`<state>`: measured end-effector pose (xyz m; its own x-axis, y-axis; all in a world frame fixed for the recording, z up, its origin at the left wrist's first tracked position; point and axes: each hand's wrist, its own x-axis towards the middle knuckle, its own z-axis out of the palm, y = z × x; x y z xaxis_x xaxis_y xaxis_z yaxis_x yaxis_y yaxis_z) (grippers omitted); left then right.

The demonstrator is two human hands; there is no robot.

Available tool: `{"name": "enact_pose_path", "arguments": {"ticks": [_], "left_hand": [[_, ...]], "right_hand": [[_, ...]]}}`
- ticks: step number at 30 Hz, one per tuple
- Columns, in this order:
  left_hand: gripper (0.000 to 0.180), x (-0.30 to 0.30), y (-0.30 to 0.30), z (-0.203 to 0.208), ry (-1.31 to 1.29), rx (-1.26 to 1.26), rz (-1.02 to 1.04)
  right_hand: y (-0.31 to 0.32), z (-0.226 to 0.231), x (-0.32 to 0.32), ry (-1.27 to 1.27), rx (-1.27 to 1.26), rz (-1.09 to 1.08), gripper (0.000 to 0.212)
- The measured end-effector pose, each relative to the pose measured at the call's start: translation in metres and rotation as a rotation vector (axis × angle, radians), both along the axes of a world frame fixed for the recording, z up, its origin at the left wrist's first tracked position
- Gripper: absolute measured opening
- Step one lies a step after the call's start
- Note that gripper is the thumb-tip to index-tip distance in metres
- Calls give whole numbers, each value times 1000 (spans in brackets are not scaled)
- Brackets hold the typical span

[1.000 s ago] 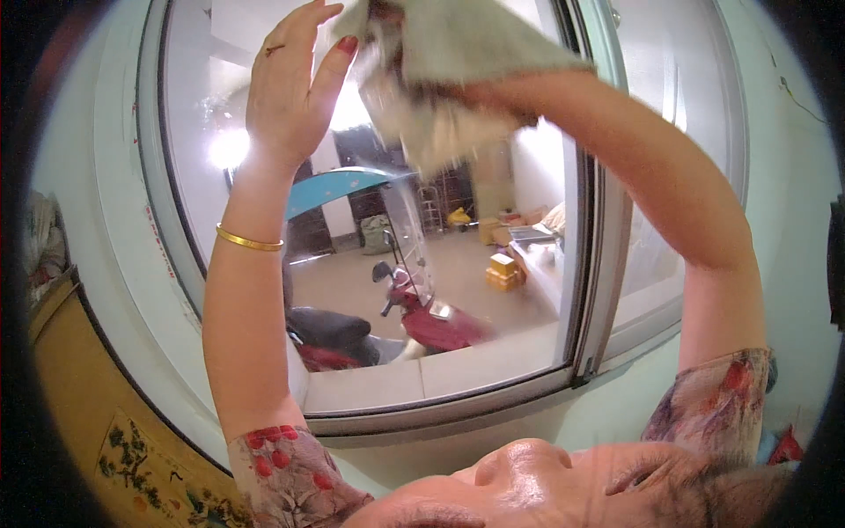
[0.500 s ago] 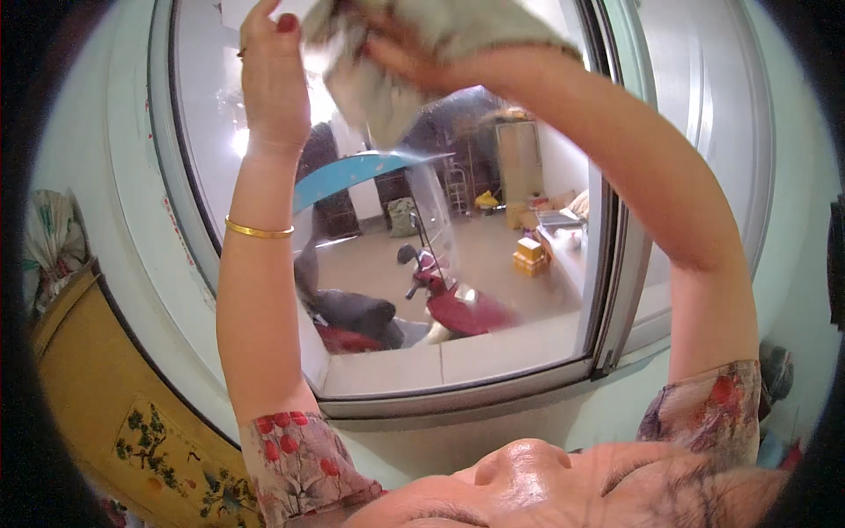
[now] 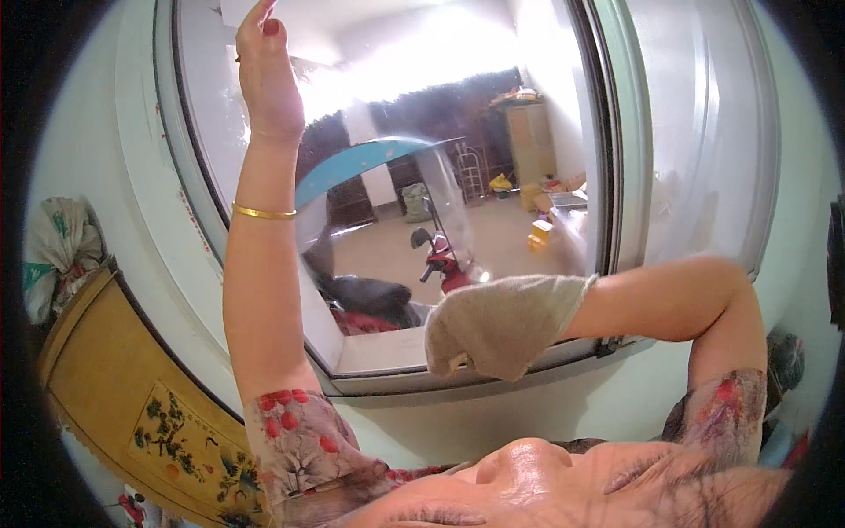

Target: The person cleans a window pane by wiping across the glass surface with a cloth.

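Note:
My left hand (image 3: 271, 84) is raised at the upper left, in front of the window pane (image 3: 387, 207). It is stretched out with nothing in it; its fingertips run out of the picture at the top. A gold bangle (image 3: 264, 212) circles that wrist. Low on the pane, near the bottom rail of the window frame (image 3: 414, 385), my right hand holds a grey-beige cloth (image 3: 506, 321). The cloth is draped over the hand and hides nearly all of it; only what looks like a fingertip (image 3: 459, 360) peeks out at its lower edge.
Beyond the glass stand a red scooter (image 3: 444, 268) with a blue canopy (image 3: 370, 167) and yellow boxes (image 3: 540, 234). A yellow-brown cabinet (image 3: 114, 352) is at the left, with a tied sack (image 3: 63, 246) on top. To the right is a window track (image 3: 609, 176).
My right hand has swept the cloth down from the top of the pane to near its bottom edge, bending the elbow. The left hand stays raised in nearly the same place.

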<state>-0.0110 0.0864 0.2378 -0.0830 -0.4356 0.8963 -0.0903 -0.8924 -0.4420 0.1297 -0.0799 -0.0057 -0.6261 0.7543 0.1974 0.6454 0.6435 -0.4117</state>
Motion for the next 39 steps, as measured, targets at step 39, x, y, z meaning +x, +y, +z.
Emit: {"name": "enact_pose_path", "arguments": {"ticks": [39], "left_hand": [[23, 10, -64, -84, -260, 36, 1]], "right_hand": [[57, 233, -43, -26, 1096, -78, 39]]}}
